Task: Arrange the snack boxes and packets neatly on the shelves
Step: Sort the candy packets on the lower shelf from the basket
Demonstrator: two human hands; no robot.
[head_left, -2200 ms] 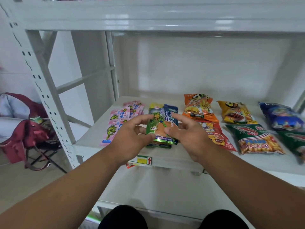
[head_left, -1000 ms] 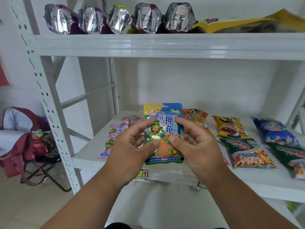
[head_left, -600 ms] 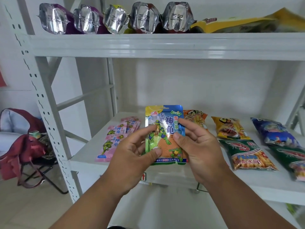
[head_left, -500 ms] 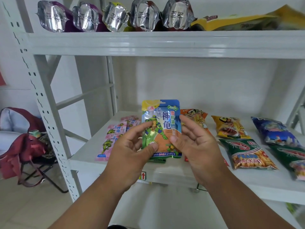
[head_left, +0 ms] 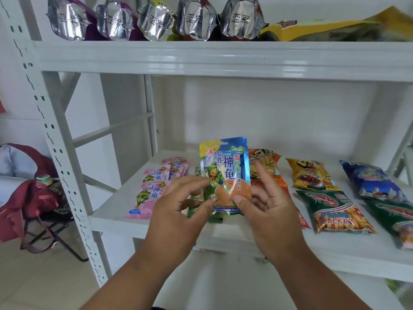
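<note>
The glossy blue foil packet printed with a green turtle (head_left: 225, 173) is held upright over the white metal shelf (head_left: 111, 220), its lower corners pinched between thumb and fingers of the blurred left hand (head_left: 178, 215) and the right hand (head_left: 270, 213), with flat pink packets (head_left: 154, 186) lying to its left.

My flat blue foil packet (head_left: 225, 166) shows a green turtle, orange disc, yellow corner; flat pink sachets (head_left: 154, 189) carry turtles too; 5 silver foil pouches (head_left: 156, 21).

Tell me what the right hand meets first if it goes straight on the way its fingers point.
Probably the orange snack packet lying on the white metal shelf: the right hand has its fingers pointing forward at it, beside the blue turtle pouch. Depth is unclear.
</note>
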